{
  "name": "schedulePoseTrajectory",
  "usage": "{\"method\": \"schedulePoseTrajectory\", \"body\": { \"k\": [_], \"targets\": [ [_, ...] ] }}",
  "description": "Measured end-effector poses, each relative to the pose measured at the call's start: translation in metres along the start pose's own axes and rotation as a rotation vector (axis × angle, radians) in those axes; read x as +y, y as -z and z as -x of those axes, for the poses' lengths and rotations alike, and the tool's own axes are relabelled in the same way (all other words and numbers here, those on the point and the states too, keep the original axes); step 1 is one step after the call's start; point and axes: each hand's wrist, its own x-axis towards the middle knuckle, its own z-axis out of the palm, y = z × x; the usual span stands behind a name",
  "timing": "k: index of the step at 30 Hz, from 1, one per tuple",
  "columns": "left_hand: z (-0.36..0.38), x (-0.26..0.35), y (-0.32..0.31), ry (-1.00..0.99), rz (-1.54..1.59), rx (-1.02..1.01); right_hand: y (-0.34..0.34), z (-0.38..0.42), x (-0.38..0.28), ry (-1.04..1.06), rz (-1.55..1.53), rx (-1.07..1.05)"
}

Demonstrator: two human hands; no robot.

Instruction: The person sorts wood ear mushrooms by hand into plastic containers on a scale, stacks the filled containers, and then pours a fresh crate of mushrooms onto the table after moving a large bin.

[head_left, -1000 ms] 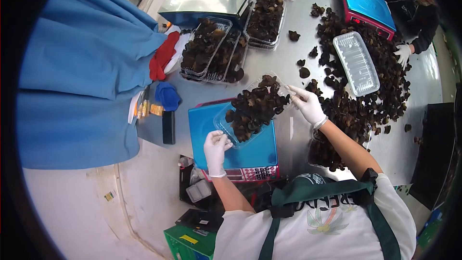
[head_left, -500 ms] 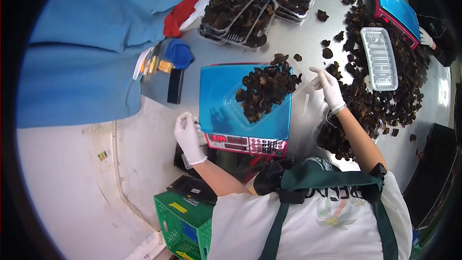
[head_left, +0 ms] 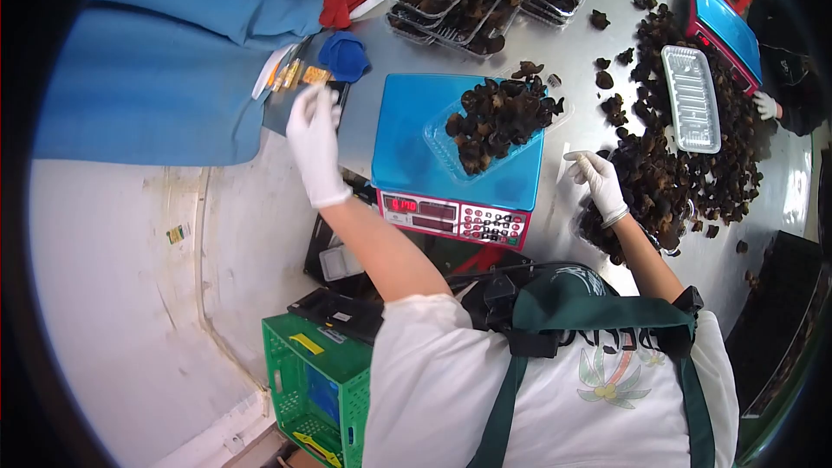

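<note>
A clear plastic tray (head_left: 442,149) heaped with dark wood ear mushrooms (head_left: 501,117) rests on the blue platform of a digital scale (head_left: 403,121). Red digits glow on the scale's front panel. To the left of the scale, my left hand (head_left: 315,152), in a white glove, is raised beside a dark phone-like slab (head_left: 343,97); its fingers are loosely bent and apart, with nothing visible in them. My right hand (head_left: 600,185), also gloved, hovers between the scale and the loose mushroom pile (head_left: 663,156). Its index finger is stretched out, and it appears to hold nothing.
Filled mushroom trays (head_left: 455,0) are stacked behind the scale. An empty clear tray (head_left: 692,100) lies on the pile. Another person's gloved hand (head_left: 766,105) is by a second scale (head_left: 726,30). Blue cloth (head_left: 173,87) hangs at left; a green crate (head_left: 316,381) stands below.
My left hand has moved up, away from the scale's front corner toward the dark slab. My right hand has dropped slightly and its fingers have bent more. The scale's red digits differ; the view has shifted.
</note>
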Motion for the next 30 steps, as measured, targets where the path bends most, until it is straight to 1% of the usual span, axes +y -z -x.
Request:
{"method": "schedulePoseTrajectory", "body": {
  "k": [1, 3, 4, 5, 6, 7, 8, 9, 10, 11, 12, 13, 14, 15, 16, 17, 20, 23, 24, 25, 27, 28, 29, 30],
  "targets": [
    [-0.009, 0.006, -0.006, -0.018, 0.006, -0.056, -0.004, 0.002, -0.002, -0.012, -0.025, -0.011],
    [-0.027, 0.003, -0.020, -0.198, -0.281, -0.209, -0.015, 0.003, -0.011, -0.059, -0.040, -0.020],
    [-0.029, 0.001, -0.031, -0.256, -0.344, -0.297, -0.021, 0.004, -0.019, -0.095, -0.028, -0.018],
    [-0.028, -0.003, -0.043, -0.289, -0.403, -0.412, -0.026, 0.005, -0.025, -0.131, -0.018, -0.011],
    [-0.029, -0.022, -0.054, -0.356, -0.404, -0.535, -0.031, 0.003, -0.023, -0.093, 0.063, -0.005],
    [-0.022, -0.035, -0.060, -0.426, -0.483, -0.658, -0.036, -0.001, -0.012, -0.094, 0.053, -0.012],
    [-0.019, -0.063, -0.066, -0.456, -0.505, -0.751, -0.041, -0.005, -0.003, -0.076, 0.046, -0.052],
    [-0.015, -0.076, -0.068, -0.419, -0.517, -0.881, -0.045, -0.007, -0.009, -0.049, 0.035, -0.102],
    [-0.010, -0.089, -0.072, -0.313, -0.423, -0.946, -0.050, -0.008, -0.016, -0.097, 0.053, -0.105],
    [-0.005, -0.095, -0.075, -0.346, -0.422, -0.908, -0.053, -0.011, -0.023, -0.135, -0.040, -0.096],
    [0.000, -0.090, -0.076, -0.449, -0.465, -0.879, -0.056, -0.014, -0.030, -0.172, -0.134, -0.084],
    [0.001, -0.097, -0.077, -0.217, -0.409, -0.924, -0.061, -0.020, -0.014, -0.097, -0.073, -0.033],
    [0.007, -0.082, -0.080, 0.053, -0.385, -0.915, -0.061, -0.022, -0.019, -0.137, -0.111, -0.009],
    [0.012, -0.078, -0.084, 0.036, -0.338, -0.911, -0.060, -0.025, -0.017, -0.092, -0.017, 0.032],
    [0.014, -0.073, -0.087, 0.043, -0.374, -0.953, -0.057, -0.025, -0.020, -0.003, 0.128, 0.115],
    [0.016, -0.067, -0.092, 0.119, -0.342, -0.963, -0.053, -0.028, -0.023, 0.082, 0.272, 0.192],
    [0.019, -0.060, -0.115, 0.162, -0.258, -0.990, -0.032, -0.043, -0.027, 0.063, 0.076, 0.270],
    [0.012, -0.050, -0.153, 0.168, -0.164, -1.002, -0.003, -0.065, -0.030, 0.023, -0.225, 0.263],
    [0.009, -0.047, -0.169, 0.161, -0.154, -1.023, 0.008, -0.075, -0.032, 0.009, -0.333, 0.270],
    [0.005, -0.044, -0.187, 0.148, -0.127, -1.030, 0.020, -0.088, -0.034, 0.086, -0.498, 0.256],
    [-0.002, -0.040, -0.226, 0.123, -0.071, -1.042, 0.047, -0.106, -0.046, 0.045, -0.630, 0.284],
    [-0.007, -0.038, -0.246, 0.102, -0.034, -1.033, 0.061, -0.118, -0.050, 0.027, -0.760, 0.262],
    [-0.013, -0.037, -0.266, 0.100, 0.003, -1.036, 0.073, -0.130, -0.055, 0.027, -0.841, 0.321],
    [-0.017, -0.025, -0.284, 0.091, 0.027, -1.026, 0.090, -0.142, -0.059, 0.003, -0.899, 0.326]
  ]
}}
